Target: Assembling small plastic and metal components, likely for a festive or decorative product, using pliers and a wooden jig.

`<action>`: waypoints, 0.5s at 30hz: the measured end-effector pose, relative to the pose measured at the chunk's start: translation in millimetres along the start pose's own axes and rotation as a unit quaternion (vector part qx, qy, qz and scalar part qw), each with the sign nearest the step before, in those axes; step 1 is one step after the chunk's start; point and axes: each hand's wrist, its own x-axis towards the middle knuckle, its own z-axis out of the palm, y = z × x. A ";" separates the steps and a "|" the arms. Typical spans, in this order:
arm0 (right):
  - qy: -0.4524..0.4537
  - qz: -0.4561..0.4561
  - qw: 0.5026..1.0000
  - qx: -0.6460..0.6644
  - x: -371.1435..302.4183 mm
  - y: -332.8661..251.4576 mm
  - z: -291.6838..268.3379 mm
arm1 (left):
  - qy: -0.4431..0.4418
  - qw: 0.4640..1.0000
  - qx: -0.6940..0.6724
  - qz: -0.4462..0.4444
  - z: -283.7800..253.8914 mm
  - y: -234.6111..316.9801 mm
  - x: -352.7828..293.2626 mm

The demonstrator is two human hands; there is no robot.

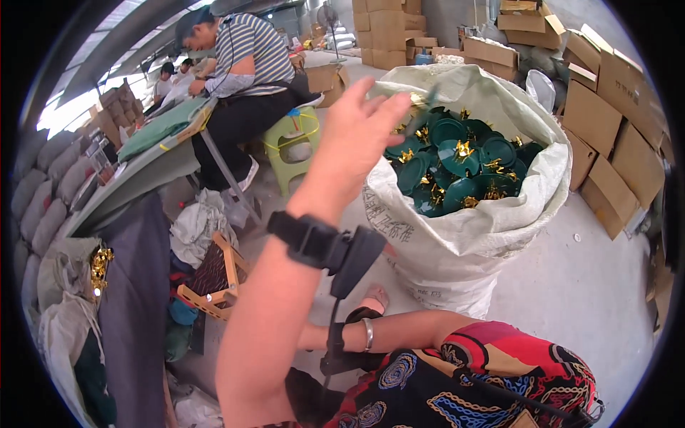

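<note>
My left hand (360, 132) is raised at the near-left rim of a white woven sack (464, 232), its fingers stretched and apart. Just off its fingertips is a motion-blurred green disc with a gold part (428, 107); whether they still touch is unclear. Inside the sack lies a heap of round dark green pieces (458, 157) with shiny gold fittings. My right arm, with a silver bracelet, crosses low behind my left forearm. Only the back part of my right hand (310, 337) shows beside that forearm, and its fingers are hidden.
A wooden frame (230, 274) and cloth bundles lie left of me. Gold pieces (101, 267) sit on a sack at far left. Beyond, a person in a striped shirt (253, 53) works at a table (135, 182) near a green stool (289, 146). Cardboard boxes (617, 143) pile up at right.
</note>
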 end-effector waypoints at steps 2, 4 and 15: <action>-0.068 0.067 0.981 0.172 4.0 -52.1 -19.3 | 0.021 0.999 0.002 0.050 5.3 -3.1 -1.6; -0.181 0.127 0.962 0.161 -8.0 -20.2 -14.7 | 0.034 0.997 0.039 0.049 -12.2 -9.8 -34.2; -0.213 0.230 0.928 0.200 15.2 -33.0 -31.0 | 0.662 0.524 0.484 -0.232 -146.9 40.8 -549.5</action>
